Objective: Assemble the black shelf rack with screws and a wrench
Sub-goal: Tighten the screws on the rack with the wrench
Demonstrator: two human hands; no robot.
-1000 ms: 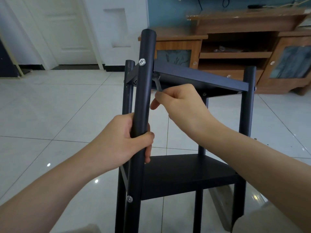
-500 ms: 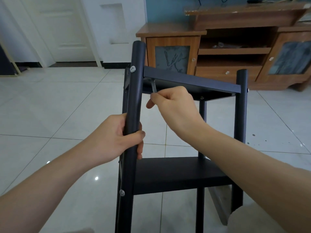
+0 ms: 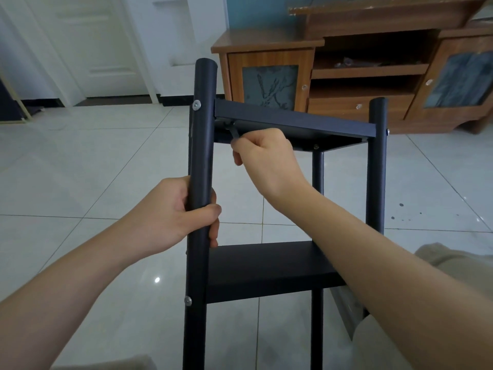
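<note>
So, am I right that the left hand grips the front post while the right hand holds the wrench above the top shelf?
Not quite: in the head view the right hand holds the wrench under the top shelf, not above it. The left hand does grip the front post.

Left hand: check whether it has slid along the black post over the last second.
No. The left hand still grips the post with its thumb about midway between the upper screw and lower screw.
</note>
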